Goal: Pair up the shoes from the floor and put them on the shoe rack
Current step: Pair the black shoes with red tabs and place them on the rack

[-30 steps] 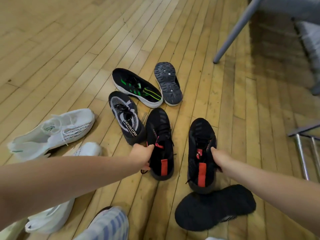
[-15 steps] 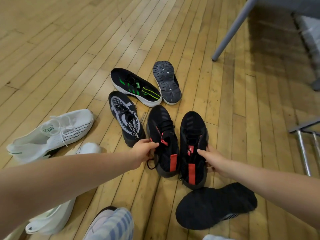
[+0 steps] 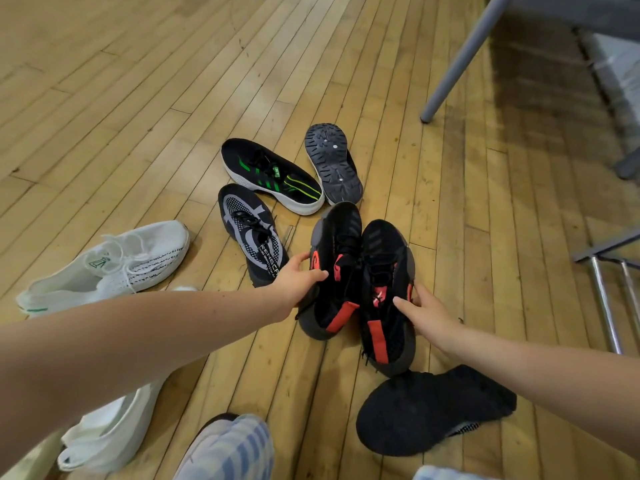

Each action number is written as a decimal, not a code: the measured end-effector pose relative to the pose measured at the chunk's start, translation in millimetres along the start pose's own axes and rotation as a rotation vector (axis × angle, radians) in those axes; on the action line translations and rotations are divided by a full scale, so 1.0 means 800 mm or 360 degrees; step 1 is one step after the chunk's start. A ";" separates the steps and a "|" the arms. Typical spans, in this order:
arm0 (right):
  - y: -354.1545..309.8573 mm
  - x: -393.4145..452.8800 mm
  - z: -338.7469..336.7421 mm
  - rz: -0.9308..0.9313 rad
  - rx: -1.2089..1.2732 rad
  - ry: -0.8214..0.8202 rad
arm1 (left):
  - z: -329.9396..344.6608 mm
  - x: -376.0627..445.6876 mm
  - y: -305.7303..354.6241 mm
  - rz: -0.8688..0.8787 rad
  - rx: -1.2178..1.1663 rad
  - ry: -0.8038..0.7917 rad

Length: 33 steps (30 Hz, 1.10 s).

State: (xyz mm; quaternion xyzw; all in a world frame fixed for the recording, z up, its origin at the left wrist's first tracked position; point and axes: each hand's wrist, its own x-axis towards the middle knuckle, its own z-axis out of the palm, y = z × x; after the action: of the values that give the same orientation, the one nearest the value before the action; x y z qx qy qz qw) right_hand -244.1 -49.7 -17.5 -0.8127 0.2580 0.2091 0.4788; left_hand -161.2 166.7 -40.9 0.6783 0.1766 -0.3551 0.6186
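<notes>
Wooden floorboards (image 3: 145, 84) run away from me, with shoes scattered all around my hands. My left hand (image 3: 298, 280) is closed on the collar of the left red-and-black shoe (image 3: 334, 271), and my right hand (image 3: 424, 308) wraps the outer side of the right red-and-black shoe (image 3: 386, 292); the two are pressed flank to flank between my palms, toes pointing away from me. Just beyond my left hand lies the grey-patterned black shoe (image 3: 251, 233), and past that the green-striped shoe (image 3: 273, 174) and an upturned sole (image 3: 332, 162). Out past my left forearm sits a white shoe (image 3: 114, 261); under my right forearm lies a plain black shoe (image 3: 433, 415). No shoe rack shows from here.

I judge the pair is matched and ready to carry. The risk is the grip: each hand has only one side of a soft knit upper, so one shoe could twist and slip as I lift. Loose laces might also snag the grey-patterned shoe beside my left hand.
</notes>
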 end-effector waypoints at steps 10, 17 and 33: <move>-0.052 0.007 -0.077 -0.0036 0.0223 0.0615 | 0.044 -0.012 0.138 0.0268 0.0114 0.0000; -0.064 -0.050 -0.205 -0.0221 0.0406 0.1088 | 0.146 -0.037 0.263 0.0567 0.0244 -0.0261; 0.004 -0.246 -0.352 -0.0167 0.1049 0.1777 | 0.373 -0.169 0.300 0.0850 0.0065 -0.1014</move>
State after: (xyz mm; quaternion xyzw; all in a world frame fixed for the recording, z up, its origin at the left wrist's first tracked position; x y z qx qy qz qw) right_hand -373.2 -257.2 223.4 -0.6211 0.4786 -0.3584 0.5067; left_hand -169.5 -135.4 230.9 0.5686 -0.2129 -0.3778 0.6990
